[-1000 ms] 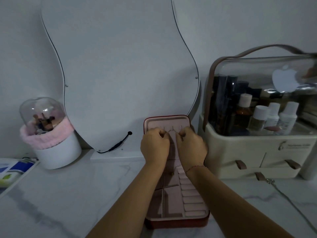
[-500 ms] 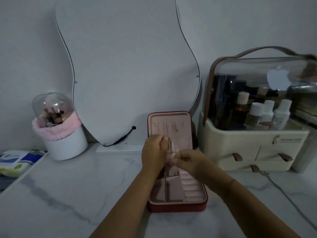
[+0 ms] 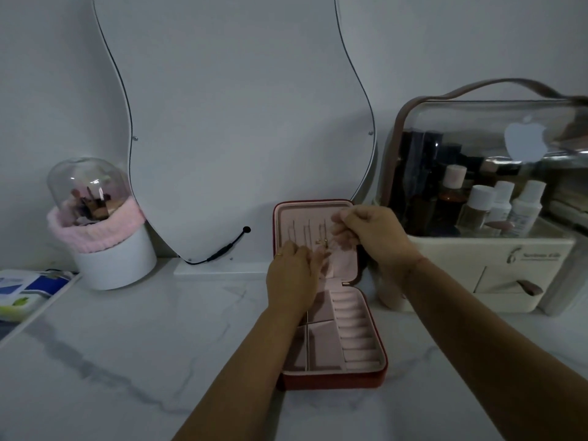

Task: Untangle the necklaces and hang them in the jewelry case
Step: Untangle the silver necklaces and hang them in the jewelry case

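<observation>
Now the necklaces (image 3: 308,234) hang top-to-bottom in the jewelry case (image 3: 334,381) lid, just left of my right hand's (image 3: 370,238) pinched grip, contents untellable, and directly above my nearer, flat-fingered left hand (image 3: 291,280).

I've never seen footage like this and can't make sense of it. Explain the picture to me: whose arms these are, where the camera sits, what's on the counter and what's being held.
There is no machine here. A person works with bare hands, and one wide camera worn on the head looks forward and down, so the arms enter from the bottom.

On the marble counter lies an open red jewelry case. Its lid stands upright, with thin necklaces hanging inside.

The left hand rests its fingers against the lower lid, by the chains. The right hand is at the lid's top right corner, fingers curled as if pinching a chain, but any chain there is too fine to see.

Behind stands a wavy mirror. To the left is a domed brush holder, and to the right a cosmetics organizer.
</observation>
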The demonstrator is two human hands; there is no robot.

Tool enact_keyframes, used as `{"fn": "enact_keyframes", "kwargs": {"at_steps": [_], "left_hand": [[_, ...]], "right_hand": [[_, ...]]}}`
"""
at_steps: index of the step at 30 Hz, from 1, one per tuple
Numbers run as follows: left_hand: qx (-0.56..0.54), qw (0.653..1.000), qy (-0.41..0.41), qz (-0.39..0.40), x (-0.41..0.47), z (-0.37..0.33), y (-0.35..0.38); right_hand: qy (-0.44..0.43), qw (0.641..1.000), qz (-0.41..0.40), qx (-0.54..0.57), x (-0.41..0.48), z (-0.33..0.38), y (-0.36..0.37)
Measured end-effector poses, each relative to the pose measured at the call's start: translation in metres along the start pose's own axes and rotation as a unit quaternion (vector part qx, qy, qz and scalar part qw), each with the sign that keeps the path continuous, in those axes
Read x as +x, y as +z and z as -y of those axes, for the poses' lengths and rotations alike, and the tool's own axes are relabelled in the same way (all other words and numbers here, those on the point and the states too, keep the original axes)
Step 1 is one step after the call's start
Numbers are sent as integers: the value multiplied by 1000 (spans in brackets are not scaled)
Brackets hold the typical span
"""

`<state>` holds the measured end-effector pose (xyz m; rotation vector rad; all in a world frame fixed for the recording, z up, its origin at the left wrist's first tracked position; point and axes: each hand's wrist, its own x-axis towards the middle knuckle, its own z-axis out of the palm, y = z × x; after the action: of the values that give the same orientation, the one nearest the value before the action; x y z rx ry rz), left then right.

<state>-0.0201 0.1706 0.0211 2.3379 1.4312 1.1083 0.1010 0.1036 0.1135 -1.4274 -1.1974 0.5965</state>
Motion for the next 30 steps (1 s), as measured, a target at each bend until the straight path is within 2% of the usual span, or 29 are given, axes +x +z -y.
{"fn": "enact_keyframes", "kwargs": {"at_steps": [3, 6, 15, 20, 22, 26, 30], "left_hand": [[-22, 1000, 1, -15, 0, 0, 0], [-22, 1000, 3, -11, 1, 0, -1], [-40, 999, -4, 6, 3, 3, -3], [-75, 997, -11, 27, -2, -3, -12], [-79, 996, -1, 45, -6, -6, -12], [-64, 993, 36, 88, -17, -13, -9], [-104, 984, 51, 138, -38, -35, -12]], "right_hand": [[16, 999, -34, 25, 17, -13, 13], [39, 998, -27, 37, 24, -26, 26], [4, 999, -26, -43, -17, -35, 5], [6, 981, 5, -191, -81, -54, -62], [41, 973, -11, -226, -103, -67, -100], [99, 939, -93, -317, -117, -95, -171], [153, 915, -66, -368, -109, -118, -203]]}}
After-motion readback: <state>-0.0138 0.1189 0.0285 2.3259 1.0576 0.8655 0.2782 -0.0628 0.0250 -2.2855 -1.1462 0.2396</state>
